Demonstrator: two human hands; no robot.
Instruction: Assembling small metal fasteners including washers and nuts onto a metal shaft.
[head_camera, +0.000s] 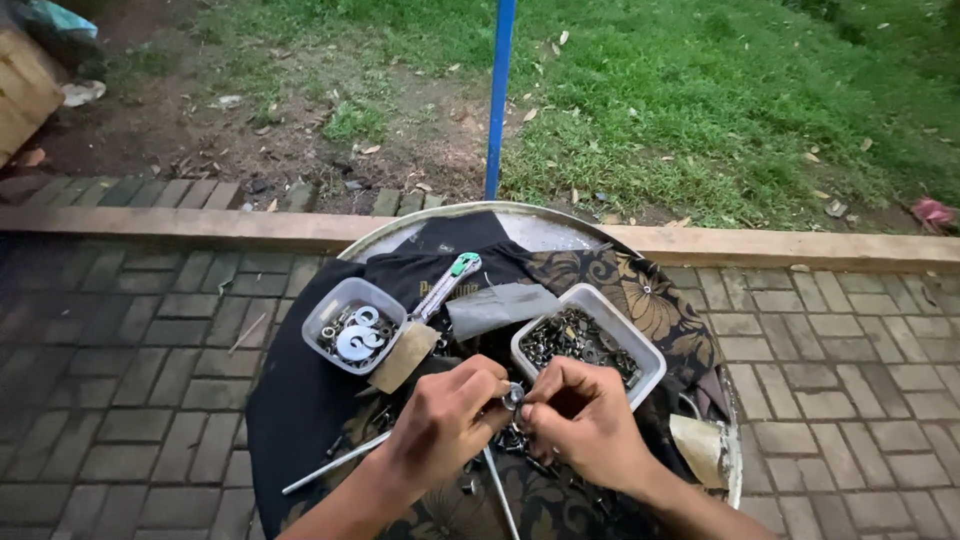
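Head view: your 2 hands meet over the near middle of the round metal table (560, 225), which is draped in a dark cloth with a gold flower pattern (650, 300). Between them sits a small round silvery metal part, like a nut or washer (513, 396). Your left hand (445, 420) has its fingers curled and pressed against the part from the left; your right hand (585, 415) closes on it from the right, fingertips pinching at its edge. Which hand bears most of the grip I cannot tell.

Judging by its look, the part is hard, stiff and light, with a smooth surface that may slip, possibly greasy. Take it by the rim, between thumb and fingertip, not across the flat faces.

Just beyond your right hand stands a white rectangular plastic tub of small dark nuts and bolts (588, 340). Far left of it is a clear square plastic tub holding large silvery washers (352, 325). Between the 2 tubs lie a silvery tool with a green tip (447, 282) and a grey folded sheet (500, 305). A thin metal rod (335, 463) lies near your left wrist.
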